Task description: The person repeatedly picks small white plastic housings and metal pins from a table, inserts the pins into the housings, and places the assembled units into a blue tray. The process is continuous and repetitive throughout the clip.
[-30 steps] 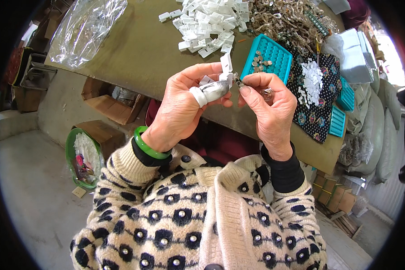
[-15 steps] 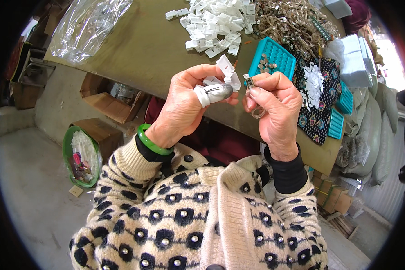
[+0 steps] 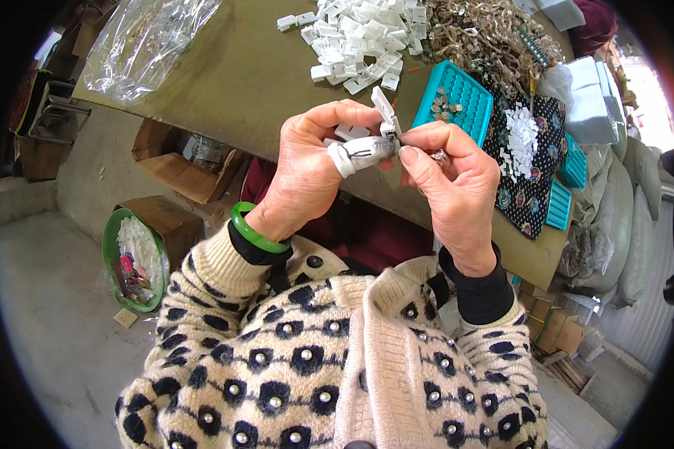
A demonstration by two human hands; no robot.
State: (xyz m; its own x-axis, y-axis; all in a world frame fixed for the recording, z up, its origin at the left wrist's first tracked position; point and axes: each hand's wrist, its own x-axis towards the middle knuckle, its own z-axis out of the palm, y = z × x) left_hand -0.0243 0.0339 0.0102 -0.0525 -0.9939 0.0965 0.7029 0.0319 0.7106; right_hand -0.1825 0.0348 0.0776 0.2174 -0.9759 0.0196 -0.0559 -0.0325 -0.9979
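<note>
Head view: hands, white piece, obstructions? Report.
Left hand holding white hinged piece, open. Right hand at its edge, gripping small shiny piece. Contact spot partly hidden; teal tray beyond, not between hands.

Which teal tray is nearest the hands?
The teal tray just beyond the right hand, holding small round pieces; the other two trays lie right of the patterned cloth.

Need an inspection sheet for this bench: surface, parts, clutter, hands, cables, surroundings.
Surface: olive-brown table.
Job's things: open white plastic case; coiled clear piece, partly hidden; heap of white plastic cases; teal tray holding round metallic pieces.
Clutter: clear plastic bag; white flat pieces on patterned black cloth; tangled brownish strands.
Hands: left hand grips the case; right hand holds the coiled piece, pinching close beside the case.
Cables: strands too tangled to tell.
Surroundings: green basin, cardboard boxes, sacks.
</note>
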